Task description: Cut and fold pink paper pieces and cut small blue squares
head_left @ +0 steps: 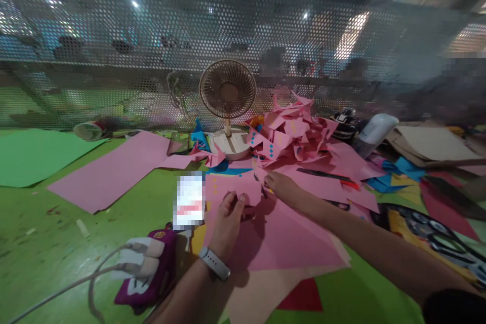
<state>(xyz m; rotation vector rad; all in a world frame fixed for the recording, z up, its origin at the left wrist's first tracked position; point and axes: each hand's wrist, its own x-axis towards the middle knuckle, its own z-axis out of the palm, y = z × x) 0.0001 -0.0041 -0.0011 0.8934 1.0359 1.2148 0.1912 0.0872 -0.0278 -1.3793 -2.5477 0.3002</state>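
My left hand [229, 217], with a watch on the wrist, is curled and pinches the edge of a small pink paper piece [237, 190] lying on a large pink sheet [281, 238]. My right hand [283, 187] reaches forward beside it, fingers closed on the far edge of the same pink piece; what else it holds is too small to make out. Just beyond my hands rises a heap of folded pink paper shapes [292, 134] with small blue and yellow marks.
A small beige desk fan [228, 106] stands behind the papers. More pink sheets [110, 172] and a green sheet [34, 154] lie left. A purple pouch [152, 268] with a white cable sits near my left arm. A white bottle [374, 131], scissors [436, 235] and coloured scraps lie right. Metal mesh backs the table.
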